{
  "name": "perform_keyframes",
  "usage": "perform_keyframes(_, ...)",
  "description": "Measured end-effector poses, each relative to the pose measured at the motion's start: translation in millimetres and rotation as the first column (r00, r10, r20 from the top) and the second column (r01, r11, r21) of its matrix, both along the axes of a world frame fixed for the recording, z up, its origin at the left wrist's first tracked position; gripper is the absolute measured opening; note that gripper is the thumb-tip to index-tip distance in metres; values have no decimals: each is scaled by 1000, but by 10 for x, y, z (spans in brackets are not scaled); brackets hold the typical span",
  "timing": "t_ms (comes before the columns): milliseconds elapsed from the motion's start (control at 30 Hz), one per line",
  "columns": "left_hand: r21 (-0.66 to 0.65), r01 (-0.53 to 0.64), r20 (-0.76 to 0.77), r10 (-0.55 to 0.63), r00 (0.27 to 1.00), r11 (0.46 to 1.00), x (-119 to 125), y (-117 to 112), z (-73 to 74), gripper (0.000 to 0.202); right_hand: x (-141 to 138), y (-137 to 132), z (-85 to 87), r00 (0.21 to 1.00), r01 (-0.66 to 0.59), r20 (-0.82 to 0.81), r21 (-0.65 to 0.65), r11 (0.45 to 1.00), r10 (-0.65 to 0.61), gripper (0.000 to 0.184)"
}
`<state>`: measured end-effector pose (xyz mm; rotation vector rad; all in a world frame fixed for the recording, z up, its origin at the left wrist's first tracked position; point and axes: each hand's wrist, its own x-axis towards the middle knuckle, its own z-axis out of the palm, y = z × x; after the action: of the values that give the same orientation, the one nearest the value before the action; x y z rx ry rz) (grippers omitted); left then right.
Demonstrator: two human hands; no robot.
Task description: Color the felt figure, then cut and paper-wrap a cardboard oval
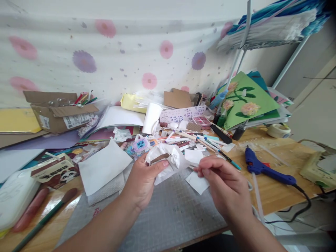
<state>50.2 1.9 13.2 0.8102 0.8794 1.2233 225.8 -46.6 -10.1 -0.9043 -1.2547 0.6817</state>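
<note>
My left hand [143, 178] grips a crumpled white paper piece [170, 162], its thumb pressed on top. Brown cardboard shows inside the paper near the thumb. To the right, my right hand [225, 182] is closed in a pinch, fingertips together. A thin pale sliver shows at those fingertips, but I cannot make out what it is. Beneath and behind the right fingertips lies a small white paper square [198, 182]. The grey cutting mat [168, 217] spreads under both hands.
A blue glue gun [267, 169] lies on the right with its cord trailing off the table. Pens and brushes [199, 140] are heaped behind the hands. White paper sheets [105, 164], a panda-print carton [55, 169] and a green-handled brush [44, 220] lie left.
</note>
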Motion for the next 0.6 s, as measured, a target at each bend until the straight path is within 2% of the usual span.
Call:
perform_keyframes(67, 17, -16, -4, 16, 1000, 1000, -12, 14, -14, 46, 64, -102, 25, 979, -144, 139, -59, 988, 151, 23)
perform_keyframes(133, 31, -38, -16, 38, 999, 999, -21, 22, -29, 44, 85, -201, 70, 883, -275, 371, -86, 957, 287, 25)
perform_keyframes(200, 36, -68, -33, 69, 997, 997, -24, 28, -42, 41, 70, -284, 116, 775, -332, 536, -106, 937, 335, 26)
perform_keyframes(367, 88, -93, -80, 100, 992, 992, -30, 37, -67, 37, 151, -429, 126, 660, -449, 595, -178, 876, 459, 26)
perform_keyframes(400, 96, -93, -89, 102, 991, 991, -32, 37, -70, 36, 231, -451, 108, 646, -445, 620, -169, 880, 446, 24)
perform_keyframes(433, 98, -91, -96, 100, 990, 991, -34, 36, -70, 35, 337, -471, 83, 656, -395, 647, -145, 907, 389, 21)
perform_keyframes(500, 88, -76, -101, 85, 991, 993, -34, 29, -65, 33, 616, -507, 13, 721, -175, 669, -81, 981, 183, 18)
perform_keyframes(533, 77, -66, -97, 73, 993, 995, -32, 24, -60, 33, 777, -523, -33, 751, -58, 652, -89, 994, 103, 18)
perform_keyframes(600, 52, -48, -81, 52, 995, 997, -24, 17, -45, 33, 1100, -557, -141, 787, 63, 616, -76, 995, -3, 15)
